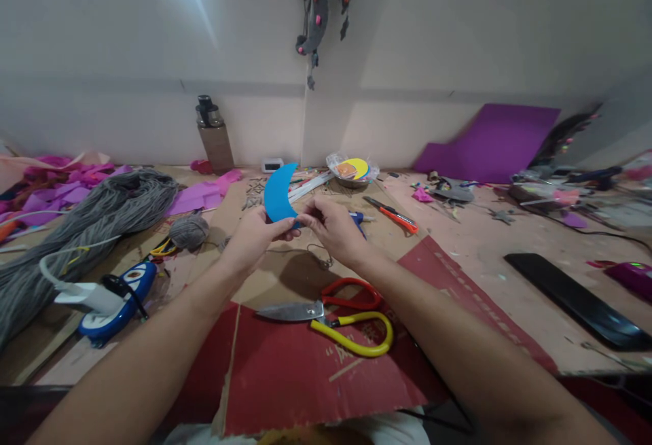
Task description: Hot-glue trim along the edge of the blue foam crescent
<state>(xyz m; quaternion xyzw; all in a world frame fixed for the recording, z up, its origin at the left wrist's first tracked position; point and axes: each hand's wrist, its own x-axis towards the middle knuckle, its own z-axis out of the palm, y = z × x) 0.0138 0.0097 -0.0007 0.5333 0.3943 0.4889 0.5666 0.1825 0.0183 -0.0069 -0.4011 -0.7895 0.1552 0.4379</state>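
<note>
A flat blue crescent point(278, 195) is held up above the cardboard in the middle of the view. My left hand point(259, 231) pinches its lower part between thumb and fingers. At the crescent's lower right tip, my right hand point(326, 223) has its thumb and fingers closed on the edge. Below my hands, scissors point(326, 314) with one red and one yellow handle lie on red-printed cardboard point(285, 390), blades pointing left. Thin grey yarn point(318, 253) lies on the board just under my hands. Behind my right hand a blue tool point(358, 219) is partly hidden.
Grey yarn point(127, 204), a yarn ball point(189, 231) and a blue power strip point(119, 302) lie left. A bottle point(216, 139) stands by the wall. An orange cutter point(392, 216), a bowl point(351, 180), purple sheet point(502, 143) and black case point(575, 299) are ahead and right.
</note>
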